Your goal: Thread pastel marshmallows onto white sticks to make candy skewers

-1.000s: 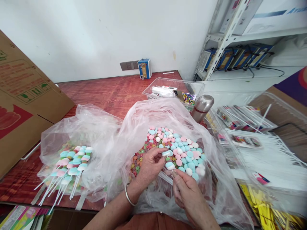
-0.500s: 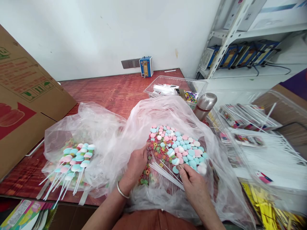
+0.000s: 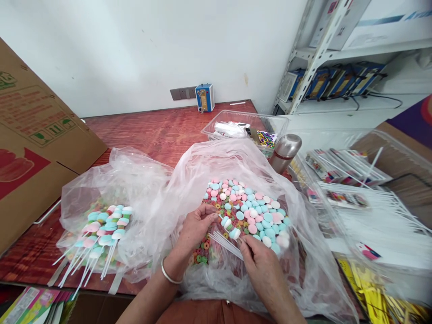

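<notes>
Holding candy skewer [image 3: 230,228] in right hand [image 3: 265,265], finger and thumb pinched on its stick, above loose candies [image 3: 267,217] ringed by plastic bag [image 3: 209,159]. Left hand [image 3: 195,227] narrowed near skewer's tip; can't tell if it grips anything. White sticks [image 3: 225,245] lie between hands. Flask [image 3: 286,150] and clear tray [image 3: 259,123] crowd bag's far side; cardboard box [image 3: 40,112] at far left, past other skewers [image 3: 110,226]. Bench [image 3: 145,130] runs back to wall [image 3: 135,54]; front edge shows below other skewers.

Sweets [image 3: 253,213] in pastel pink, blue and white — the table [image 3: 145,132] red, dark-grained.
</notes>
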The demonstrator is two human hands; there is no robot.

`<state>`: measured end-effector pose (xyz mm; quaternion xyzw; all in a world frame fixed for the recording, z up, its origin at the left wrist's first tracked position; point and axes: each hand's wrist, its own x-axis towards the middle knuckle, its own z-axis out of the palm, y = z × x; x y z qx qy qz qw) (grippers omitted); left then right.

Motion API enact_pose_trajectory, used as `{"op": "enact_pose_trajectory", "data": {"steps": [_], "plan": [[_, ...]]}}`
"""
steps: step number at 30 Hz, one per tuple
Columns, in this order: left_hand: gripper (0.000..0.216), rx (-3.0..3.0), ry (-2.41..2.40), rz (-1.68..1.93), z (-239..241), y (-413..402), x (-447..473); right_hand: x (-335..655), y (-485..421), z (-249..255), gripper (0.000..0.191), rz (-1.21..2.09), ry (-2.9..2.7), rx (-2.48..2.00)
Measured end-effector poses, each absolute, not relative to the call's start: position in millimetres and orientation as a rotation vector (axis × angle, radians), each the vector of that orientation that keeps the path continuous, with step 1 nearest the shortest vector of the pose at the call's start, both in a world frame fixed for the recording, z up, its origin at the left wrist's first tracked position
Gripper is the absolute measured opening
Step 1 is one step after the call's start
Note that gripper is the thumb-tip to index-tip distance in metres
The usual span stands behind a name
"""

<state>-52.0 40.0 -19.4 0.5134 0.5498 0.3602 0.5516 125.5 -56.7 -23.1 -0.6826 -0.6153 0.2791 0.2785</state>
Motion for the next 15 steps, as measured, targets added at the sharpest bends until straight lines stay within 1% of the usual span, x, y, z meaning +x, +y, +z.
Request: {"op": "enact_pose_trajectory", "data": {"steps": [3, 7, 12, 15], "plan": [[0.025, 1.022, 1.178, 0.896, -16.8, 35.8, -44.4, 125.2, -56.9, -24.0, 0.034, 0.717, -1.683, -1.839], [0.025, 0.945, 1.15, 0.954, -17.7, 31.9, -42.3, 126.3, -58.9, -26.5, 0.034, 0.673, -1.758, -1.886], [0.018, 1.19, 1.221, 0.96, -28.1, 18.1, -37.7, 124.4, -63.5, -33.3, 0.034, 0.553, -1.78, -1.929], [0.02, 1.29, 1.226, 0.97, -33.3, 9.2, -33.1, 123.7, -65.5, -38.6, 0.034, 0.542, -1.736, -1.906]]}}
